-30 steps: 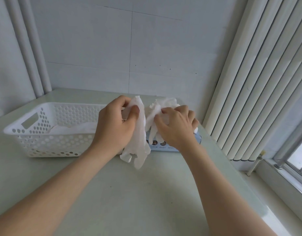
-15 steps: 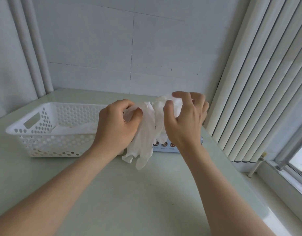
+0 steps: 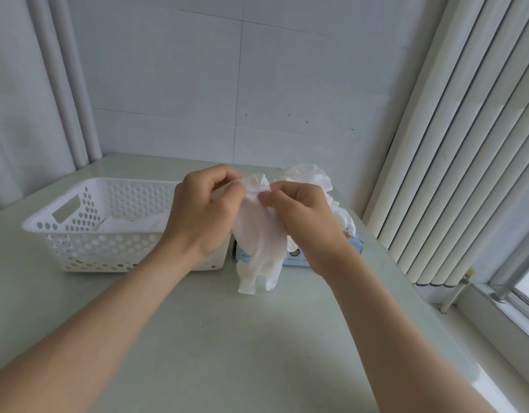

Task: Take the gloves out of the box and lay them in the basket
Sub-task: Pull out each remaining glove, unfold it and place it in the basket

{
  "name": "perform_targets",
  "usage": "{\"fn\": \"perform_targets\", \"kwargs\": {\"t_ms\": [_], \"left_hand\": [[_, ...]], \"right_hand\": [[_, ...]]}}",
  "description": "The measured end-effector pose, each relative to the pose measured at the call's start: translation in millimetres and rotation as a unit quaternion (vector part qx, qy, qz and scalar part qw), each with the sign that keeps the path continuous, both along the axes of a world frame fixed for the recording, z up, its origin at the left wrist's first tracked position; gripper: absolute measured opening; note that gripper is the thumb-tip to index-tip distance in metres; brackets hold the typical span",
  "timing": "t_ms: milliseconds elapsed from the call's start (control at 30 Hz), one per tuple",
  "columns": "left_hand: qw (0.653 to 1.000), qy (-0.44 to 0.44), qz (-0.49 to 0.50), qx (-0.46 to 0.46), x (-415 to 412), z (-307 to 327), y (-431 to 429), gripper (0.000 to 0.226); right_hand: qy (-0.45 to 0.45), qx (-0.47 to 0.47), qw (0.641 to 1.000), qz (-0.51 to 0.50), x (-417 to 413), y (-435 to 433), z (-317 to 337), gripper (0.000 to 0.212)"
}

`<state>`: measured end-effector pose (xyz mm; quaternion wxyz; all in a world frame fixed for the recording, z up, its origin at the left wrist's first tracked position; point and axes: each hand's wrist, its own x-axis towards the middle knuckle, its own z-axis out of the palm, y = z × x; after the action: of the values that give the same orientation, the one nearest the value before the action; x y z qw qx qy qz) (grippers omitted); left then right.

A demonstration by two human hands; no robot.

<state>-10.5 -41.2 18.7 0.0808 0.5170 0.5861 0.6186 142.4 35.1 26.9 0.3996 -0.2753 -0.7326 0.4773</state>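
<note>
2 hands hold 1 white glove upright over the worktop [image 3: 227, 353].
Left hand [image 3: 203, 210] and right hand [image 3: 302, 222] pinch the glove [image 3: 261, 242] at its top with curled fingers; it hangs 12 to 6. The basket [image 3: 102, 233] lies at 9 o'clock, nearer the left hand; the box [image 3: 354, 247], seemingly holding more gloves, lies at 3.

— Entry: what's worn?
— Nothing to log but skin. My left hand [image 3: 200, 213] and right hand [image 3: 305, 222] are both bare.
— Arms?
— Left forearm [image 3: 108, 320] and right forearm [image 3: 385, 323] are bare too, right down to the bottom edge of view.
— Shape, surface?
— Knuckles show as rounded ridges along the back of my left hand. Both forearms are smooth, narrow at the wrist and broader toward the elbow. Nails are too small to judge.
</note>
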Motion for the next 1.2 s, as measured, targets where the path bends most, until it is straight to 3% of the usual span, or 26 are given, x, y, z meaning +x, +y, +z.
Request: {"fn": "perform_targets", "kwargs": {"t_ms": [200,433,633,867,967,1100,1200], "left_hand": [[0.999,0.031,-0.015,0.019,4.0,2.3,-3.7,0.02],[0.998,-0.019,-0.052,0.026,-2.9,4.5,-4.6,0.023],[0.998,0.018,-0.015,0.052,-6.8,0.7,0.7,0.02],[0.994,0.051,0.079,0.052,-14.6,0.7,4.8,0.029],[0.993,0.033,0.096,0.053,-20.7,3.1,5.6,0.028],[0.994,0.0,0.095,0.052,-27.5,8.5,4.8,0.03],[0.994,-0.022,0.092,0.054,-31.3,15.2,1.4,0.031]], "right_hand": [[-0.01,-0.03,0.999,-0.008,2.5,-4.6,0.8,0.026],[-0.002,-0.041,0.999,-0.026,2.8,-5.6,1.9,0.017],[0.009,-0.038,0.999,0.002,6.7,-2.2,3.6,0.017],[-0.093,-0.093,0.984,0.119,23.9,10.7,3.9,0.029],[-0.058,-0.123,0.986,0.1,22.9,15.3,1.7,0.033],[0.042,-0.174,0.98,0.082,11.3,15.0,0.1,0.023],[0.055,-0.193,0.976,0.082,5.6,11.1,3.4,0.014]]}}
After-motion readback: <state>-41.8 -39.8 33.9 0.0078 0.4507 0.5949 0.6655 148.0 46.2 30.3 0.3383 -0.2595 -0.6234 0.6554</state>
